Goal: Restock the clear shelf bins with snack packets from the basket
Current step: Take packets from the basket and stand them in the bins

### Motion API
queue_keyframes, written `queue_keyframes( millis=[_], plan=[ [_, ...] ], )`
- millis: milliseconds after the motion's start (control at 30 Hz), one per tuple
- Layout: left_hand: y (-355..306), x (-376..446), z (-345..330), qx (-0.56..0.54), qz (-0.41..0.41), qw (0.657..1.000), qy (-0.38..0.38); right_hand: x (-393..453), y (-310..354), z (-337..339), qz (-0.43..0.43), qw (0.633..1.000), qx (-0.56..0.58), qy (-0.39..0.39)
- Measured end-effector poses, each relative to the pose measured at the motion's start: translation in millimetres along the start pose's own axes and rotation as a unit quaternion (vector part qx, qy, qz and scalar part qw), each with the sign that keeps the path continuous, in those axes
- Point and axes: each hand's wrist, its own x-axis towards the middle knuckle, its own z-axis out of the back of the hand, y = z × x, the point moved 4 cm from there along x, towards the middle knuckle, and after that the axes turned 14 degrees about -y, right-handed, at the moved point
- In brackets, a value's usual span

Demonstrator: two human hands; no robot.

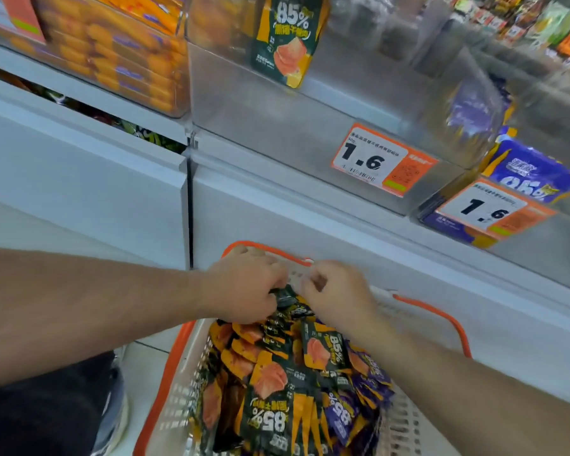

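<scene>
Head view, basket: white mesh basket [178, 383] with orange rim, parked low against the white shelf base [310, 218], directly under the target bin; probably set there to keep the lift from basket to bin short.
Head view, stock: heap of dark green-and-orange snack packets [277, 390] filling the basket, a few purple packets [369, 376] mixed in along the right side.
Head view, target bin: clear shelf bin [310, 133] above, nearly bare, one green packet [287, 37] standing upright at its back; price tag [380, 159] reading 1.6 fixed to its front wall.
Head view, neighbours: bin of orange packs [112, 51] to the left, well filled; bin of purple packs [533, 172] to the right with its own 1.6 tag.
Head view, left hand: left hand [244, 284] at the far end of the heap, fingers curled down into the green packets, seemingly gathering a bunch; how many are held cannot be told.
Head view, right hand: right hand [339, 291] just beside the left, thumb and fingers pinched together over the same packets; exact contact hidden behind the knuckles and blurred.
Head view, reason for hold: both hands close together at one spot, likely squaring several green packets into a stack before lifting.
Head view, step in hand: picking from the basket; nothing yet on its way to the bin.
</scene>
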Motion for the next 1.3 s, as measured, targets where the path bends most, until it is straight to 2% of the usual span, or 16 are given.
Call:
queue_keyframes(
  millis=[67,133,200,333,467,600,733,833,867,900,1000,1033,1133,1200,1233,1300],
  plan=[
    [-1.5,-5.2,-7.9,-0.009,-0.004,0.999,0.041,-29.9,-39.5,-34.1,-0.109,0.976,-0.087,0.17],
    [-3.4,-7.2,-13.5,-0.023,0.003,0.997,0.076,-57.3,-68.8,-61.2,-0.185,0.935,-0.133,0.274],
    [-6.0,-5.1,-15.5,-0.027,0.001,0.996,0.086,-75.7,-84.7,-80.1,-0.253,0.91,-0.14,0.297],
    [-4.8,-2.5,-18.2,-0.048,0.011,0.994,0.098,-88.6,-87.6,-95.6,-0.348,0.891,-0.111,0.27],
    [-1.6,-7.9,-21.4,-0.055,0.025,0.99,0.129,-85.8,-79.4,-93.6,-0.29,0.901,-0.186,0.265],
    [0.6,-8.9,-22.4,-0.054,0.03,0.988,0.142,-66.4,-57.2,-69.2,-0.129,0.928,-0.254,0.241],
    [2.8,-5.3,-17.2,-0.074,0.043,0.99,0.108,-27.5,-41.2,-26.2,-0.065,0.957,-0.178,0.22],
    [8.7,-5.6,-17.1,-0.085,0.047,0.991,0.088,-8.8,-32.7,0.8,-0.131,0.966,-0.018,0.223],
    [11.5,-6.1,-17.7,-0.085,0.047,0.991,0.087,-8.2,-31.5,7.3,-0.197,0.956,0.06,0.21],
    [13.4,-6.5,-17.2,-0.081,0.038,0.992,0.086,-10.4,-29.9,12.4,-0.283,0.926,0.156,0.194],
    [13.4,-10.9,-13.9,-0.042,-0.042,0.994,0.087,-22.9,-22.1,13.5,-0.493,0.75,0.408,0.167],
    [11.7,-13.1,-12.5,-0.025,-0.072,0.994,0.075,-25.6,-20.5,13.1,-0.52,0.717,0.433,0.17],
    [2.8,-17.4,-3.3,-0.048,-0.123,0.991,-0.027,-33.2,-17.3,11.0,-0.559,0.682,0.43,0.191],
    [-0.9,-16.5,5.7,-0.102,-0.151,0.976,-0.12,-41.9,-19.3,7.7,-0.562,0.687,0.4,0.229],
    [-1.2,-15.3,9.5,-0.127,-0.152,0.969,-0.15,-46.5,-20.9,7.1,-0.546,0.707,0.367,0.259],
    [3.6,-9.7,12.7,-0.187,-0.083,0.968,-0.142,-47.8,-26.2,9.6,-0.489,0.779,0.269,0.286]
  ],
)
